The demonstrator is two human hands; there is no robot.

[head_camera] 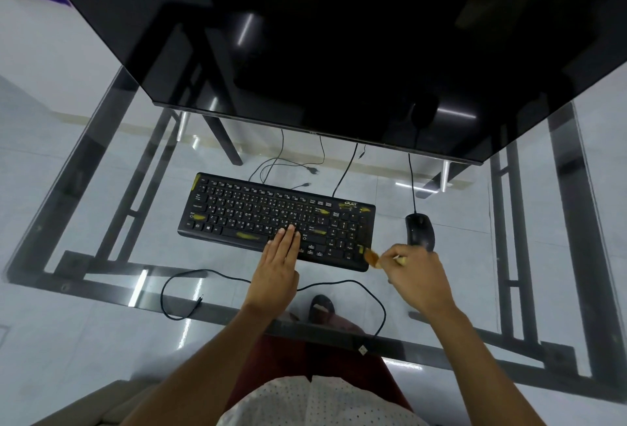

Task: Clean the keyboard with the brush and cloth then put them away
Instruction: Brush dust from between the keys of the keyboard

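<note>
A black keyboard [258, 215] with yellowish smears on several keys lies in the middle of the glass desk. My left hand [276, 264] rests flat on its front edge, fingers together, pressing on the keys near the space bar. My right hand [415, 274] grips a small brush [373, 258]; its tan bristles touch the keyboard's front right corner beside the number pad. No cloth is in view.
A black mouse [420, 230] sits just right of the keyboard, close behind my right hand. A large dark monitor [339, 52] overhangs the back of the glass desk [101, 307]. A loose black cable [176, 290] loops near the desk's front edge.
</note>
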